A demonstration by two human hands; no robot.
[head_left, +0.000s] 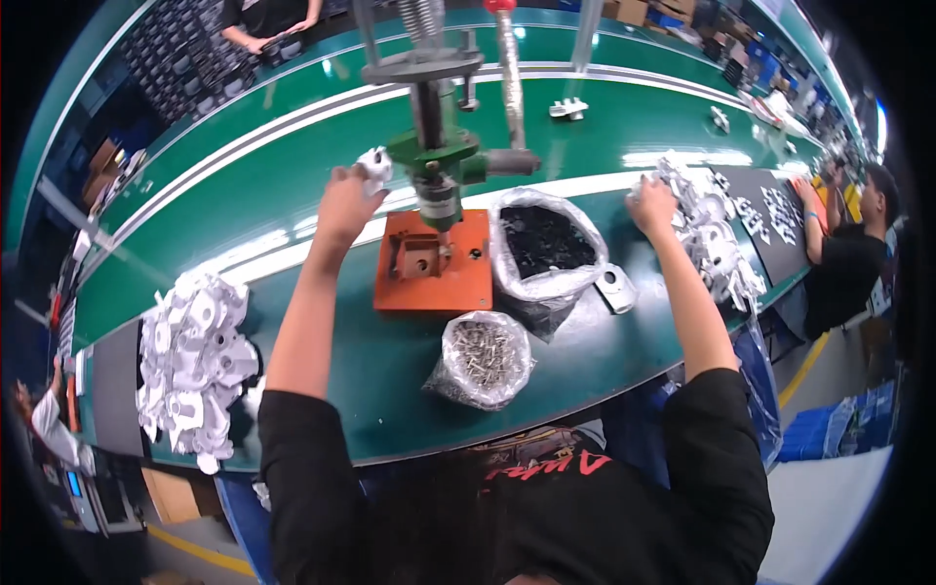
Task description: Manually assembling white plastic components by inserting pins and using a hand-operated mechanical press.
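Observation:
My left hand (347, 207) is raised left of the press, closed round a silver-white metal casting (374, 169). Over at the right, my right hand (652, 206) has its fingers curled at the left edge of a heap of similar castings (717, 239), with a pale casting partly hidden in its grip. Between my arms stands a green drill-like press (436, 161), its tip down over an orange fixture block (429, 292) with a recessed nest. Beside the block are a bag of black small parts (546, 242) and a bag of metal pins (485, 359).
Another heap of castings (200, 361) lies at the left bench end. A flat casting (615, 290) rests by the black-parts bag. Behind runs a green conveyor (292, 127) carrying a few castings. Co-workers are at the far side, left and right (848, 244).

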